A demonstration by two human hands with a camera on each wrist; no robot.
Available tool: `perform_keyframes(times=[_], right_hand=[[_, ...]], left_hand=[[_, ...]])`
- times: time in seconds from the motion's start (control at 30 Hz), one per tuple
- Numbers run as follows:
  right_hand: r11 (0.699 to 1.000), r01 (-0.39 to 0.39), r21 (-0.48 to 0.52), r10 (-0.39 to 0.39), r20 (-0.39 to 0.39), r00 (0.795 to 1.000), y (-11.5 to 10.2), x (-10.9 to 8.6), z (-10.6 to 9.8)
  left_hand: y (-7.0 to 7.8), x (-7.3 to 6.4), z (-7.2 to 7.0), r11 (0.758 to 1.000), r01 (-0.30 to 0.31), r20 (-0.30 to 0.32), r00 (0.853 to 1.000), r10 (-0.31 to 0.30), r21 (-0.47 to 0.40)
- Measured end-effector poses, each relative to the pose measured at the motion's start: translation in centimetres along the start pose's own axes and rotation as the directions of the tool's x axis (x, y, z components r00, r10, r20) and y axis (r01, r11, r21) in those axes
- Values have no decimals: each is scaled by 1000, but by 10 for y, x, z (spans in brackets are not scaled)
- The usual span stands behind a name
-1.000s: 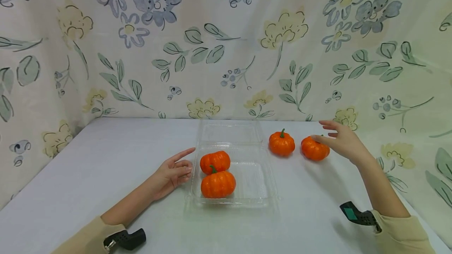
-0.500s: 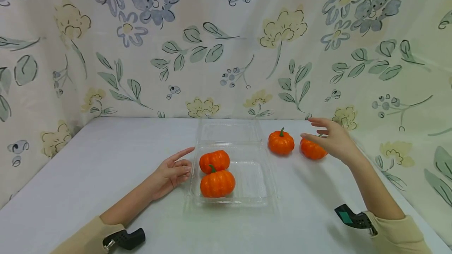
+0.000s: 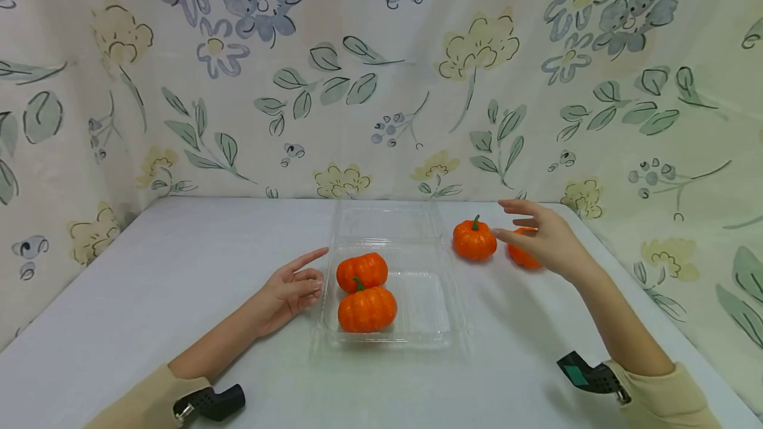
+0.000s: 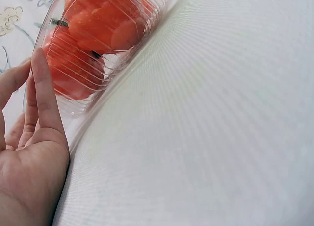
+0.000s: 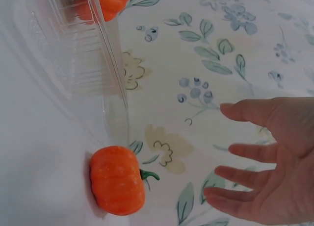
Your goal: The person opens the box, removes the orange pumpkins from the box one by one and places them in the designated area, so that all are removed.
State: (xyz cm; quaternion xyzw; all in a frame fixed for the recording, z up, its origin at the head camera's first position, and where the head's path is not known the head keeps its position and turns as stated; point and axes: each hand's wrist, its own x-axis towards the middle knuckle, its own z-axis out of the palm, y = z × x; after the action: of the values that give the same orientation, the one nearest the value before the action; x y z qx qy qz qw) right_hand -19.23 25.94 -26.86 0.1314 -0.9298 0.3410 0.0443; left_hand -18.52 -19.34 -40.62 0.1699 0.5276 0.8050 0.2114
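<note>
My left hand (image 3: 289, 300) is at the left side of a clear plastic clamshell box (image 3: 426, 303), its index finger stretched along the rim. In the left wrist view, its fairly straight fingers (image 4: 45, 96) rest against the box wall. Inside the box, on its left, a small orange pumpkin (image 3: 367, 310) with a green stem lies in front of another pumpkin (image 3: 363, 271). My right hand (image 3: 545, 240) hovers with fingers spread and holds nothing. Its fingertips are close to an upright pumpkin (image 3: 473, 241) right of the box. A further pumpkin (image 3: 523, 251) is partly hidden behind this hand.
The box's clear lid (image 3: 387, 224) lies folded back behind it. A white table (image 3: 226, 243) carries everything, and a floral curtain (image 3: 357, 131) hangs along its back and right edges.
My right hand has moved left from the rightmost pumpkin toward the upright one, now covering part of the rightmost. The left hand, the box and the pumpkins have stayed put.
</note>
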Motion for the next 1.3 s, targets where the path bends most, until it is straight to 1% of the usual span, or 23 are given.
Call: perform_keyframes(times=[0.2,0.43,0.67,0.9,1.13,1.3], right_hand=[[998,59,29,-59,-1,998,-9,-3,8],[992,121,34,-121,2,993,-16,-4,19],[989,134,62,-135,14,991,-26,-7,30],[979,193,65,-195,29,980,-28,-8,40],[975,195,108,-202,54,978,-31,-9,52],[971,222,90,-229,69,971,-33,-10,60]], left_hand=[[0,0,0,1000,1,-4,1000,-1,-2],[0,0,0,1000,1,-2,1000,-1,-7],[0,0,0,1000,2,-1,1000,-2,-12],[1,0,0,1000,1,3,1000,-1,-10],[1,0,1,1000,5,2,1000,-5,-12],[1,0,0,1000,4,2,1000,-4,-11]])
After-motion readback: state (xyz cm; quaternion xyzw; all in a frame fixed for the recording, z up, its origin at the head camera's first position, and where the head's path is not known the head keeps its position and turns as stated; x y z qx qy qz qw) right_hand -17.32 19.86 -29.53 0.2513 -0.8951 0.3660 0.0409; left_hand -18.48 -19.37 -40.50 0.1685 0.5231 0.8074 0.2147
